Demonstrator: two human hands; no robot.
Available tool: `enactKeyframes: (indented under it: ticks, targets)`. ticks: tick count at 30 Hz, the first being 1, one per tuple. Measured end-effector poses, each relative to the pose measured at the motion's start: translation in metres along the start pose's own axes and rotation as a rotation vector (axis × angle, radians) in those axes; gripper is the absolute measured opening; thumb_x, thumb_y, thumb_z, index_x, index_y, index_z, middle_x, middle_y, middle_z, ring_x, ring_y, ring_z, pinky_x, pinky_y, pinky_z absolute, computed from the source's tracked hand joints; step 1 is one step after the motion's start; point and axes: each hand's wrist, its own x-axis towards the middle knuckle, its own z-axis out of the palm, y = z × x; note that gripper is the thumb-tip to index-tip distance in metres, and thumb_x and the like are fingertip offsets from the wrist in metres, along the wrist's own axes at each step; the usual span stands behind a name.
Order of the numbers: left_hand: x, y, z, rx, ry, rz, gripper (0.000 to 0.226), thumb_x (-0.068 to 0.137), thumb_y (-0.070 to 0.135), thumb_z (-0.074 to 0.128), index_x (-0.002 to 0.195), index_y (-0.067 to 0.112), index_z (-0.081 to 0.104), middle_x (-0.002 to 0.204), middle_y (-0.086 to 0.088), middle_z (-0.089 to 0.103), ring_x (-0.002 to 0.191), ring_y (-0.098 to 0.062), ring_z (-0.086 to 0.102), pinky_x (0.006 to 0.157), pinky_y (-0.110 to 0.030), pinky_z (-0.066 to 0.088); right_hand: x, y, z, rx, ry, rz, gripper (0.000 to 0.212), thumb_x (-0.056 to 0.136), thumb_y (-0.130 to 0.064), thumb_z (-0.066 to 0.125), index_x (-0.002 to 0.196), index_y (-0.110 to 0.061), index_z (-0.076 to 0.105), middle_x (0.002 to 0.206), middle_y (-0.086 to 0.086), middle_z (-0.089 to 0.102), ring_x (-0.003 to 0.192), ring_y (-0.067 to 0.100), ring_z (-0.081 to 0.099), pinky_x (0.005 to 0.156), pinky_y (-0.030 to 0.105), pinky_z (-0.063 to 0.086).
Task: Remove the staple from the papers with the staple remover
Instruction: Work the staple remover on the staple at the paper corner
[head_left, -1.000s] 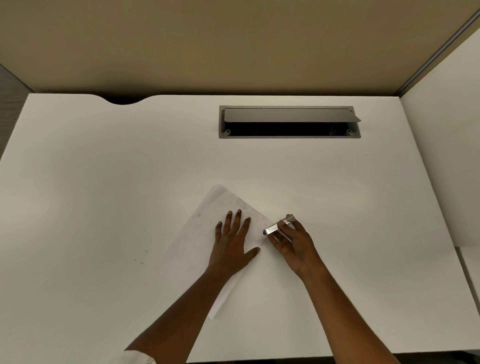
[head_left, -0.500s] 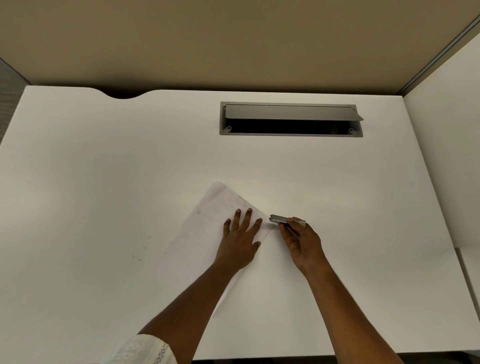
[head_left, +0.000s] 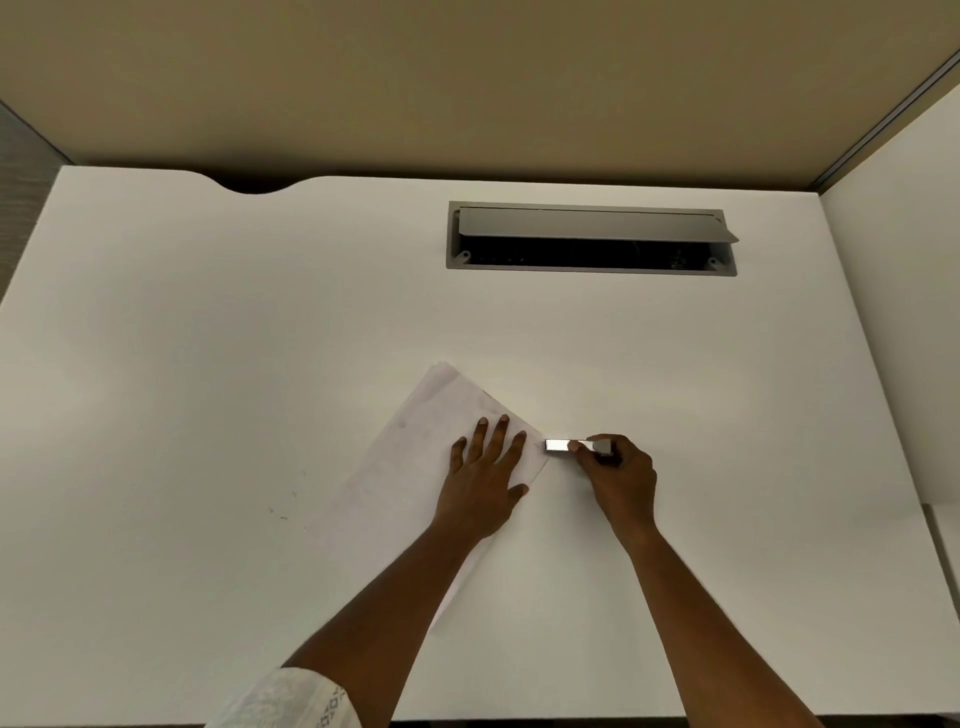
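Papers (head_left: 405, 467) are lying at an angle on the white desk (head_left: 208, 364), roughly mid-desk, with one corner pointing right. We've got our left hand (head_left: 483, 483) flat on that corner, fingers straight and spread a bit, pressing the sheets down. Our right hand (head_left: 621, 480) is just beside it, thumb and fingers pinched round the back end of the staple remover (head_left: 561, 446). That's a small shiny metal thing lying about level. Its tip sits right at the edge of the corner, touching or nearly so, we honestly can't tell which. Staple itself is too tiny to make out. Further back there's a grey cable box (head_left: 589, 268) sunk into the desk with its lid (head_left: 587, 224) tipped up. A white patterned sleeve (head_left: 296, 699) shows on our left arm.
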Motion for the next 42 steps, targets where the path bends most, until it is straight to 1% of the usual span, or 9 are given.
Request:
enactKeyframes:
  ticks: [6, 10, 16, 24, 29, 34, 37, 39, 42]
  targets:
    - [0.002, 0.002, -0.003, -0.045, -0.012, -0.015, 0.096, 0.093, 0.068, 0.05, 0.163, 0.029, -0.003, 0.168, -0.007, -0.022, 0.156, -0.027, -0.019, 0.127, -0.051, -0.003, 0.001, 0.007, -0.003, -0.098, -0.012, -0.097, 0.032, 0.07, -0.032, 0.089, 0.088, -0.017, 0.067, 0.089, -0.001, 0.067, 0.081, 0.017, 0.065, 0.072, 0.03, 0.055]
    - [0.003, 0.004, -0.005, -0.036, -0.012, -0.006, 0.094, 0.095, 0.06, 0.054, 0.162, 0.028, -0.002, 0.169, -0.006, -0.019, 0.156, -0.027, -0.018, 0.126, -0.049, -0.003, 0.002, 0.012, -0.006, -0.245, -0.071, -0.281, 0.036, 0.073, -0.029, 0.087, 0.103, -0.017, 0.07, 0.093, -0.002, 0.068, 0.082, 0.014, 0.063, 0.075, 0.025, 0.051]
    - [0.008, 0.004, -0.013, -0.005, -0.071, 0.07, 0.089, 0.098, 0.046, 0.058, 0.163, 0.021, 0.002, 0.171, -0.005, -0.012, 0.157, -0.026, -0.013, 0.128, -0.048, 0.002, -0.001, 0.019, -0.007, -0.481, -0.034, -0.423, 0.016, 0.083, -0.026, 0.078, 0.094, -0.014, 0.075, 0.088, 0.0, 0.068, 0.081, 0.023, 0.062, 0.066, 0.026, 0.044]
    - [0.013, -0.006, -0.026, 0.131, -0.101, 0.227, 0.093, 0.093, 0.04, 0.063, 0.163, 0.014, 0.008, 0.172, -0.005, -0.001, 0.158, -0.021, -0.006, 0.125, -0.046, -0.01, -0.019, 0.026, -0.014, -0.303, 0.036, -0.4, 0.018, 0.08, -0.019, 0.083, 0.094, -0.01, 0.077, 0.082, 0.002, 0.071, 0.072, 0.018, 0.066, 0.063, 0.028, 0.053]
    - [0.013, -0.016, -0.032, 0.155, -0.142, 0.315, 0.092, 0.088, 0.031, 0.069, 0.161, 0.016, 0.016, 0.172, -0.003, 0.002, 0.158, -0.02, -0.002, 0.127, -0.041, -0.003, -0.033, 0.035, -0.013, -0.292, 0.019, -0.378, 0.018, 0.079, -0.018, 0.083, 0.093, -0.01, 0.077, 0.083, -0.001, 0.07, 0.072, 0.016, 0.065, 0.065, 0.007, 0.043]
    - [0.007, -0.025, -0.032, 0.025, -0.109, 0.314, 0.09, 0.088, 0.03, 0.07, 0.161, 0.019, 0.018, 0.171, 0.001, 0.005, 0.158, -0.016, -0.003, 0.124, -0.031, -0.005, -0.044, 0.041, -0.005, -0.315, -0.023, -0.406, 0.019, 0.08, -0.021, 0.082, 0.096, -0.012, 0.077, 0.087, -0.004, 0.067, 0.074, 0.014, 0.064, 0.066, 0.02, 0.048]
    - [0.001, -0.026, -0.019, 0.038, 0.002, 0.225, 0.09, 0.09, 0.048, 0.065, 0.162, 0.022, 0.017, 0.172, -0.002, -0.002, 0.158, -0.022, -0.01, 0.128, -0.048, 0.0, -0.049, 0.044, -0.001, -0.354, -0.017, -0.41, 0.019, 0.081, -0.021, 0.082, 0.097, -0.012, 0.077, 0.087, -0.004, 0.066, 0.078, 0.017, 0.063, 0.066, 0.029, 0.052]
    - [-0.004, -0.026, -0.009, 0.096, 0.035, 0.136, 0.091, 0.092, 0.057, 0.058, 0.163, 0.027, 0.011, 0.171, -0.004, -0.012, 0.156, -0.028, -0.018, 0.124, -0.059, 0.003, -0.052, 0.045, 0.001, -0.398, -0.005, -0.409, 0.019, 0.081, -0.021, 0.081, 0.097, -0.012, 0.076, 0.086, -0.004, 0.065, 0.08, 0.018, 0.061, 0.066, 0.027, 0.05]
    - [-0.009, -0.024, -0.001, 0.074, 0.006, 0.026, 0.089, 0.094, 0.064, 0.049, 0.162, 0.034, 0.001, 0.169, -0.002, -0.021, 0.155, -0.031, -0.023, 0.121, -0.067, -0.002, -0.053, 0.044, 0.003, -0.471, 0.003, -0.407, 0.015, 0.082, -0.02, 0.08, 0.093, -0.013, 0.075, 0.086, -0.006, 0.063, 0.081, 0.019, 0.057, 0.066, 0.025, 0.044]
